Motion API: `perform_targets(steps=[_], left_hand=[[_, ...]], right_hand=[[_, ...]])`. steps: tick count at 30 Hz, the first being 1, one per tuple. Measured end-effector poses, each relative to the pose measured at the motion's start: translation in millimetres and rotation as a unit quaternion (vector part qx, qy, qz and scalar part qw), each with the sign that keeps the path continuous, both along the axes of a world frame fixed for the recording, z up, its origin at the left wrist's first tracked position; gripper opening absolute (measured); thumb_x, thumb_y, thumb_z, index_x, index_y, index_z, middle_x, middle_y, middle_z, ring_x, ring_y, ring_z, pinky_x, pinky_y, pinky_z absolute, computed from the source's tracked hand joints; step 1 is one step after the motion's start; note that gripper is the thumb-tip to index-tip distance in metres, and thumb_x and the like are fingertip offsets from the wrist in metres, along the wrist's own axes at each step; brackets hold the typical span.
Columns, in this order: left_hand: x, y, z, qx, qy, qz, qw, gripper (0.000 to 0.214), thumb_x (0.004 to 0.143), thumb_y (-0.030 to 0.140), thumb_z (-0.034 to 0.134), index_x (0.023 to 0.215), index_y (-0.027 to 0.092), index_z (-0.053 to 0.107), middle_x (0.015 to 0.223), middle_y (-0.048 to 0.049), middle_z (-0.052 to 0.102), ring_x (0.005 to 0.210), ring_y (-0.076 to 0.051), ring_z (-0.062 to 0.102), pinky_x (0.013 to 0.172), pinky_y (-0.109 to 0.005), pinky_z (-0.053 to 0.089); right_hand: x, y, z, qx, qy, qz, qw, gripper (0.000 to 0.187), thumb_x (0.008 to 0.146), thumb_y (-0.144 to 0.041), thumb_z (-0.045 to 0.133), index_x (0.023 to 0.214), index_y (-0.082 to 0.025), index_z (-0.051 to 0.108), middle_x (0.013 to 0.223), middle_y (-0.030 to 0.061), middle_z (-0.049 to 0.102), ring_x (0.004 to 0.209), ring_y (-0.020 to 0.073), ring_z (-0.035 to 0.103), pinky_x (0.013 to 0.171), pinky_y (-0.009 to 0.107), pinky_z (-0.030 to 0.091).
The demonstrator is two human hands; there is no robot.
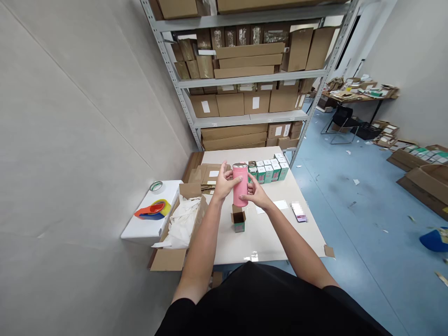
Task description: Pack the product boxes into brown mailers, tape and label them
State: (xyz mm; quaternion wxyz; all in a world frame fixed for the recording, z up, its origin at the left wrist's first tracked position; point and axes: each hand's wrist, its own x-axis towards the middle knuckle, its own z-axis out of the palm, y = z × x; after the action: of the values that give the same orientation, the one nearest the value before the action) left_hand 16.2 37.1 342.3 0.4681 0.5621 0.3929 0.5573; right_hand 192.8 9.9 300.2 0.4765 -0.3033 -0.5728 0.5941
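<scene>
A pink insulated cup (240, 186) with a silvery top is held upright above the table, between both hands. My left hand (223, 183) grips its left side, thumb across the front. On the other side, my right hand (258, 192) closes around the lower part, with the thumb near the base. Below the cup, a small green box (239, 226) stands on the table with its brown flaps up, and its inside looks dark. Several green-and-white boxes (271, 170) stand in rows just beyond my right hand.
To the left, a carton (196, 228) holds white wrapping (184, 217); a tape dispenser (154, 210) lies on a white surface. Flattened cardboard (210, 175) is at the table's back left. A phone (298, 212) and white paper (280, 205) lie at right. A loaded shelf (250, 117) stands behind.
</scene>
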Motion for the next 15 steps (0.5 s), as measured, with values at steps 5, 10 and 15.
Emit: perform_targets(steps=[5,10,15], left_hand=[[-1.4,-1.6,3.9,-0.017,0.009,0.008,1.0,0.124,0.067,0.038,0.095,0.165,0.024,0.02,0.134,-0.016,0.065,0.119,-0.028,0.066,0.107,-0.045,0.05],[-6.1,-2.9,5.6,-0.036,-0.023,-0.026,0.999,0.127,0.072,0.041,0.092,0.167,0.022,0.01,0.132,-0.0165,0.067,0.116,-0.029,0.067,0.105,-0.047,0.052],[-9.6,-1.9,1.8,-0.037,-0.017,-0.023,0.999,0.125,0.071,0.041,0.092,0.166,0.028,0.013,0.134,-0.0139,0.065,0.119,-0.027,0.066,0.106,-0.045,0.052]], right_hand=[[-7.6,-2.3,-0.4,0.007,-0.046,-0.08,0.996,0.127,0.057,-0.036,0.096,0.162,-0.031,0.024,0.096,0.0003,0.066,0.087,0.0212,0.067,0.089,0.044,0.059],[-9.3,-6.5,0.8,-0.016,-0.018,0.011,1.0,0.118,0.066,-0.039,0.09,0.162,-0.033,0.022,0.108,0.0041,0.07,0.098,0.0245,0.071,0.094,0.046,0.058],[-13.7,-10.0,0.2,-0.015,-0.009,-0.047,0.999,0.126,0.06,-0.037,0.094,0.162,-0.033,0.021,0.112,0.0057,0.07,0.1,0.0269,0.072,0.093,0.048,0.059]])
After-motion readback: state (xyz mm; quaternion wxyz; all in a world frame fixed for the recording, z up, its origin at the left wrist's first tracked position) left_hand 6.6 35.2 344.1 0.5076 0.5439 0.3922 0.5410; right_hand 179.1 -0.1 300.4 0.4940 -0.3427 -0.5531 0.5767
